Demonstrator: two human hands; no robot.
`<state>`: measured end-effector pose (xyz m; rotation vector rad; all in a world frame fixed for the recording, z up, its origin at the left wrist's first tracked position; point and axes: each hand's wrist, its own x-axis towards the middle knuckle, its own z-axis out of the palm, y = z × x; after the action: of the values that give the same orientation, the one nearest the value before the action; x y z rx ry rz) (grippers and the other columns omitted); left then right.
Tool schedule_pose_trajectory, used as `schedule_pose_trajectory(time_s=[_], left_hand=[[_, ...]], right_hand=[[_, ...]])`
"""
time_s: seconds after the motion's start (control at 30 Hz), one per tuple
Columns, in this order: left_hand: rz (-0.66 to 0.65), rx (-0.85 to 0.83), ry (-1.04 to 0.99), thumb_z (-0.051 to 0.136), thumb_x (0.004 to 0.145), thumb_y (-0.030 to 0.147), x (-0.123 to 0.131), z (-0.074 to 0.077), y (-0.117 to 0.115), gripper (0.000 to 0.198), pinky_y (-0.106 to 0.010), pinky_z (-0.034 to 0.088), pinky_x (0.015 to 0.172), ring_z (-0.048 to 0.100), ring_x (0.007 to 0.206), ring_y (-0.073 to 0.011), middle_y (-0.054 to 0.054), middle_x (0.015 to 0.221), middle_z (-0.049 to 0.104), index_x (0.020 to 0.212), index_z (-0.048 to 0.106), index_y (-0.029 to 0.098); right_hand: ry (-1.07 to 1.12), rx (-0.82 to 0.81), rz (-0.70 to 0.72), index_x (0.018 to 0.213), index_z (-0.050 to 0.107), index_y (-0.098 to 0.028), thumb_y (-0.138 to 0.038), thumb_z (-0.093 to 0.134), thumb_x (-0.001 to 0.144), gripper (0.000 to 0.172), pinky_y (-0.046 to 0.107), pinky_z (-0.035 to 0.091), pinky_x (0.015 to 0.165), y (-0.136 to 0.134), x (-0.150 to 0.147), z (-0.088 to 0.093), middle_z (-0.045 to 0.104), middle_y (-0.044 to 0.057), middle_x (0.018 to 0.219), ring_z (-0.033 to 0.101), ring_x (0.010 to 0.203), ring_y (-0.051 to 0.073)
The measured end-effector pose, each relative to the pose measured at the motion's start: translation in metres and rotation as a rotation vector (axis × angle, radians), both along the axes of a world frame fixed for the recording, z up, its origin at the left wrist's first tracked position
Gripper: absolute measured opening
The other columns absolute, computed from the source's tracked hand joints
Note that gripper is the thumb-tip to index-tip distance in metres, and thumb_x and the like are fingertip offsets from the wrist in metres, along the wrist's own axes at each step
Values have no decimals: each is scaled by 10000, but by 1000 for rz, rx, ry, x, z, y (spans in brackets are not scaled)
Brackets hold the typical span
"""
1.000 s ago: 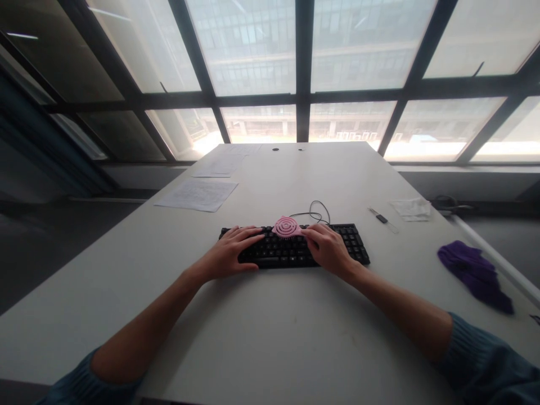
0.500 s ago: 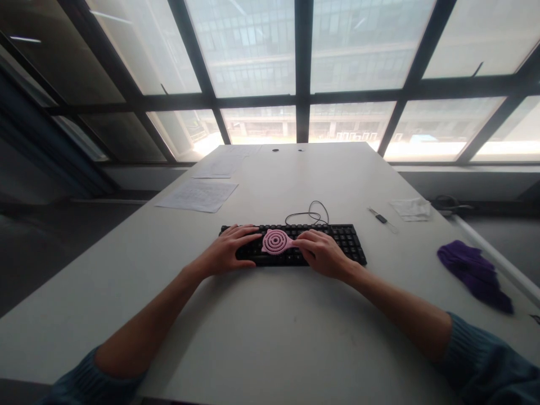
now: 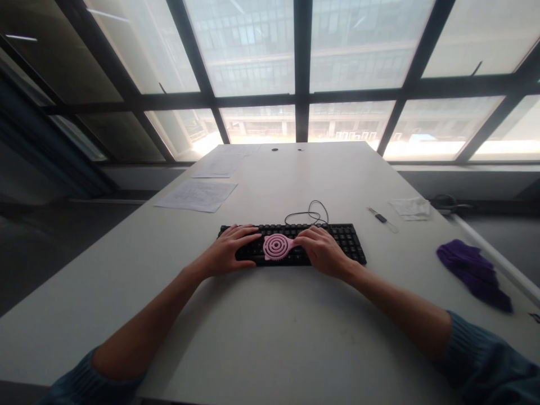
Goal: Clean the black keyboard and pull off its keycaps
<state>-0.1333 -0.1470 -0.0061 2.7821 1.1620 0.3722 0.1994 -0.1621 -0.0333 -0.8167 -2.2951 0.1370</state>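
A black keyboard (image 3: 348,244) with a cable lies on the white table in front of me. My left hand (image 3: 228,247) rests on its left end, fingers spread over the keys and thumb along the near edge. The fingers of my right hand (image 3: 323,250) are closed around the handle of a pink hairbrush (image 3: 276,246). The brush has a round head with spiral openings. It lies across the middle of the keyboard, bristles showing along its lower rim. My right palm hides part of the keys and most of the handle.
A looped black cable (image 3: 310,212) lies behind the keyboard. To the right are a small dark-handled tool (image 3: 380,217), a white tissue (image 3: 410,208) and a purple cloth (image 3: 472,273). Printed papers (image 3: 198,195) lie at the left on the table (image 3: 261,337). Windows rise beyond.
The hairbrush head has shifted slightly toward me and a little right over the keys, tilting so that bristles show at its near rim. My left hand stays on the keyboard.
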Motion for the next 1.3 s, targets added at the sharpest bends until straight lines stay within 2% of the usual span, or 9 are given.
schedule_pose_trajectory(time_s=[0.37,0.77,1.1,1.3], left_hand=[[-5,-1,-11,740,808,539,-1,-2,2,763,-605,250,1195,390,1430,-367,-97,1518,487,1488,463,333],[-16,1,-16,734,812,543,-1,-3,2,755,-593,246,1203,394,1428,-357,-90,1526,477,1485,466,330],[-8,-8,2,716,829,546,-2,-3,2,750,-585,235,1206,372,1440,-355,-85,1539,461,1496,448,333],[1,-4,13,717,827,554,-1,-3,2,753,-586,240,1202,367,1442,-358,-87,1535,465,1495,451,329]], right_hand=[[50,10,-210,1125,709,-245,-57,503,942,334,383,482,845,5,1,-5,709,71,1020,584,937,231],[100,-3,-295,1114,697,-216,-100,521,958,263,391,512,886,7,1,-9,690,87,994,607,966,243],[115,-26,-176,1111,685,-211,-80,516,950,268,361,506,872,5,0,-6,694,80,1024,612,964,219],[69,-24,-55,1110,685,-198,-80,502,957,266,356,499,850,2,0,-2,700,83,1032,606,946,211]])
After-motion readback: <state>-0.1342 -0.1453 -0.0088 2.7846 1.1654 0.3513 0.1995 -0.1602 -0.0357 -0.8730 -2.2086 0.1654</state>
